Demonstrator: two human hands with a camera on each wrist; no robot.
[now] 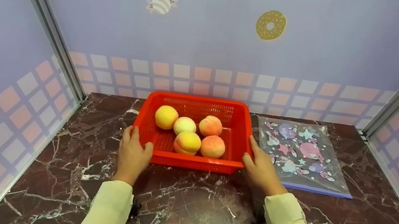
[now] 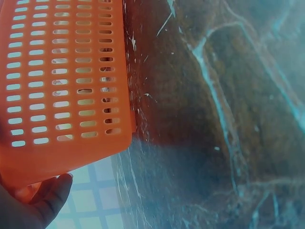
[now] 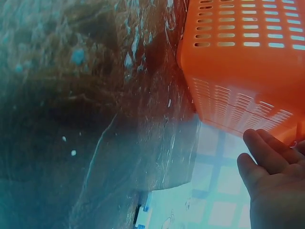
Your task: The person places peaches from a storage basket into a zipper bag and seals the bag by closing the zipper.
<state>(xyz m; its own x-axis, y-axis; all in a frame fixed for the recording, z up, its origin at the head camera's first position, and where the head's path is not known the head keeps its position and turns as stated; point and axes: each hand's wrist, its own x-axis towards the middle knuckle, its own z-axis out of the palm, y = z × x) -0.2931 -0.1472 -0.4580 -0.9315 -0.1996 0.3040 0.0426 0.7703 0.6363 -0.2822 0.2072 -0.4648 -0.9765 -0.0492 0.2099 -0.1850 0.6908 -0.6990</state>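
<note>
The head view looks from above, forward and down, and takes in the whole table (image 1: 185, 211), the red basket (image 1: 237, 133) and both hands at a middle distance. The left wrist view is very near the basket (image 2: 66, 81), looking along its left wall and the table (image 2: 214, 119). The right wrist view is equally near, at its right wall (image 3: 248, 62). All three views share the basket and the table
</note>
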